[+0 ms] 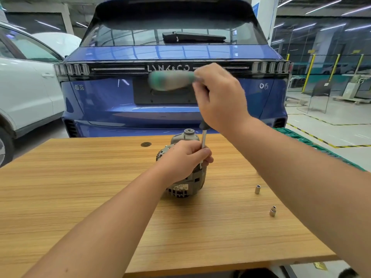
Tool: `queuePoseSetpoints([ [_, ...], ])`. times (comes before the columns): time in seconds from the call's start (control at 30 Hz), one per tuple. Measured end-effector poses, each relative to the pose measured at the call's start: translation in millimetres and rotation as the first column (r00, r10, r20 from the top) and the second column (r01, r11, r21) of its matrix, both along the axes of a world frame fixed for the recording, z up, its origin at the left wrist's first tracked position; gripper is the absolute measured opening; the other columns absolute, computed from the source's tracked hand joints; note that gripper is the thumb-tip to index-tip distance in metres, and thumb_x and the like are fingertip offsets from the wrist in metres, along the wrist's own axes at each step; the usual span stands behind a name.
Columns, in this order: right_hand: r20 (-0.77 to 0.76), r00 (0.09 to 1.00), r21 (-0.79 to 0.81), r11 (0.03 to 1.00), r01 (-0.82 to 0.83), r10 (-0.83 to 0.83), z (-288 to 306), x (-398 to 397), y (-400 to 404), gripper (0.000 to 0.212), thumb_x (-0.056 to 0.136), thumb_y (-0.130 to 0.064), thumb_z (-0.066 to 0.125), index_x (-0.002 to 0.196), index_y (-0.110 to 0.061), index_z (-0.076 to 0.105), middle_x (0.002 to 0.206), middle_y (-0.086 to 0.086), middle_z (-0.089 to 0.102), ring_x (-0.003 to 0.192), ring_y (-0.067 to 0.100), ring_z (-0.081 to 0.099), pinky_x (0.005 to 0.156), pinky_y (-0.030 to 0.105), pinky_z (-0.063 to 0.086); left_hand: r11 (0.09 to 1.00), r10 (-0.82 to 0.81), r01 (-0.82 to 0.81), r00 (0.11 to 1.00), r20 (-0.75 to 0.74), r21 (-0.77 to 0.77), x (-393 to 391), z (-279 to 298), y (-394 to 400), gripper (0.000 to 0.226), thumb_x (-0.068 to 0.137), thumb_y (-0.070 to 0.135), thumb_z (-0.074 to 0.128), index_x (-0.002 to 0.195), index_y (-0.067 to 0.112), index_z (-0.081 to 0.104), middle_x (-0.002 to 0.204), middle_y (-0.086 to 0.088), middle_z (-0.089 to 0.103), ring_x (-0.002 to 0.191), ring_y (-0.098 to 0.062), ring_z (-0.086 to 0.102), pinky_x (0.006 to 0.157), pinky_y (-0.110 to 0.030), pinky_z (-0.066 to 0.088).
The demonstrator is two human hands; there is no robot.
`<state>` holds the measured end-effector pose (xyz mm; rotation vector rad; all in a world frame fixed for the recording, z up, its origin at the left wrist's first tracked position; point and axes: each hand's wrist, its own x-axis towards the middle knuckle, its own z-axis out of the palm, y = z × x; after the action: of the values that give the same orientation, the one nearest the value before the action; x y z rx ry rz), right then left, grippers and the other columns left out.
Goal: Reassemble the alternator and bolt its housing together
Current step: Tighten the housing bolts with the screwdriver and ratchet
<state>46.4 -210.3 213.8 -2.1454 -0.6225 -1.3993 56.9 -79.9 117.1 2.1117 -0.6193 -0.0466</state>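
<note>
Head view shows the alternator [185, 169] standing on the wooden tabletop [80, 197], directly under the left hand [185, 159], whose fingers curl over its upper housing and around the lower end of a metal driver shaft [203, 139]. Above them, the right hand [218, 97] closes its fingers on the top of that tool; its green handle [170, 80] sticks out sideways and is blurred. Whether the tip sits on a bolt is hidden beneath the left fingers.

Cast metal like this looks heavy and stiff, with ribbed vents that give grip, though it stands on a narrow face and could rock. Holding it around the broad body, as the left fingers do, seems the sound place.

Right of both hands, two small sockets [257, 189] [272, 210] stand apart near the right forearm, which could knock them. Left of the fingers lies open wood; the far tabletop edge sits just beyond the alternator, with a blue car [120, 97] behind.
</note>
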Motion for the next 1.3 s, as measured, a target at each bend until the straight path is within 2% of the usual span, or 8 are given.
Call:
queuePoseSetpoints([
  [0.57, -0.203, 0.97, -0.366, 0.929, 0.054, -0.137, 23, -3, 3, 0.042, 0.106, -0.05, 0.037, 0.114, -0.018, 0.063, 0.096, -0.006, 0.052, 0.089, 0.018, 0.051, 0.07, 0.034, 0.039, 1.0, 0.022, -0.022, 0.999, 0.029, 0.006, 3, -5, 1, 0.029, 0.106, 0.048, 0.05, 0.095, 0.035, 0.073, 0.094, 0.022, 0.076, 0.089, 0.004, 0.068, 0.086, -0.029, 0.054],
  [0.73, -0.261, 0.887, -0.509, 0.835, 0.208, -0.38, 53, -8, 15, 0.048, 0.102, -0.053, 0.039, 0.071, -0.019, 0.053, 0.069, -0.003, 0.051, 0.064, 0.022, 0.05, 0.054, 0.031, 0.029, 1.0, 0.014, -0.014, 1.0, 0.014, -0.013, 2, -5, 2, 0.031, 0.105, 0.053, 0.049, 0.095, 0.036, 0.073, 0.096, 0.026, 0.075, 0.09, 0.009, 0.067, 0.085, -0.029, 0.051],
  [0.8, -0.507, 0.775, -0.412, 0.896, 0.166, -0.377, 68, -8, 21, 0.036, 0.101, -0.037, 0.046, 0.075, -0.015, 0.058, 0.068, 0.002, 0.062, 0.063, 0.025, 0.061, 0.055, 0.034, 0.045, 1.0, 0.009, -0.009, 1.0, 0.011, -0.008, 1, -4, 1, 0.027, 0.105, 0.051, 0.05, 0.096, 0.037, 0.073, 0.095, 0.028, 0.074, 0.09, 0.013, 0.065, 0.081, -0.026, 0.048],
  [0.87, -0.832, 0.551, 0.104, 0.994, 0.045, 0.062, 71, -7, 16, 0.023, 0.102, -0.022, 0.049, 0.093, -0.006, 0.063, 0.068, 0.005, 0.071, 0.064, 0.025, 0.072, 0.062, 0.037, 0.061, 1.0, 0.009, -0.009, 1.0, 0.01, -0.007, 0, -3, 1, 0.025, 0.105, 0.048, 0.051, 0.097, 0.037, 0.072, 0.095, 0.03, 0.074, 0.09, 0.014, 0.064, 0.079, -0.025, 0.047],
  [0.97, -0.577, 0.313, 0.804, 0.593, 0.052, 0.755, 58, -9, 2, 0.015, 0.099, -0.021, 0.052, 0.103, -0.01, 0.063, 0.071, -0.002, 0.07, 0.065, 0.016, 0.073, 0.074, 0.039, 0.056, 1.0, 0.013, -0.012, 1.0, 0.008, -0.005, 0, -3, 0, 0.022, 0.106, 0.043, 0.052, 0.097, 0.038, 0.072, 0.094, 0.03, 0.073, 0.089, 0.015, 0.064, 0.076, -0.023, 0.045],
  [1.1, -0.039, 0.347, 0.997, 0.06, -0.05, 0.937, 21, -2, -3, 0.013, 0.1, -0.025, 0.057, 0.089, -0.019, 0.061, 0.074, -0.007, 0.064, 0.07, 0.011, 0.068, 0.082, 0.035, 0.046, 1.0, 0.021, -0.021, 1.0, 0.005, -0.012, 0, 0, -3, 0.019, 0.106, 0.039, 0.053, 0.098, 0.036, 0.07, 0.092, 0.028, 0.074, 0.087, 0.014, 0.065, 0.074, -0.021, 0.045],
  [1.2, -0.105, 0.686, 0.829, 0.445, -0.34, 0.72, 3, -4, 5, 0.011, 0.102, -0.018, 0.058, 0.106, -0.02, 0.067, 0.1, -0.003, 0.073, 0.091, 0.015, 0.067, 0.086, 0.035, 0.054, 1.0, 0.028, -0.027, 1.0, 0.002, -0.007, -2, 1, -4, 0.018, 0.106, 0.038, 0.053, 0.099, 0.036, 0.07, 0.091, 0.028, 0.074, 0.086, 0.014, 0.065, 0.074, -0.019, 0.044],
  [1.3, 0.079, 0.988, 0.076, 0.987, -0.139, 0.133, -3, -1, 7, 0.025, 0.097, -0.006, 0.056, 0.115, -0.006, 0.073, 0.109, 0.005, 0.072, 0.103, 0.027, 0.065, 0.09, 0.039, 0.053, 1.0, 0.018, -0.018, 1.0, 0.01, 0.0, -5, 1, -3, 0.018, 0.106, 0.038, 0.055, 0.098, 0.036, 0.071, 0.092, 0.027, 0.074, 0.087, 0.011, 0.067, 0.079, -0.021, 0.047],
])
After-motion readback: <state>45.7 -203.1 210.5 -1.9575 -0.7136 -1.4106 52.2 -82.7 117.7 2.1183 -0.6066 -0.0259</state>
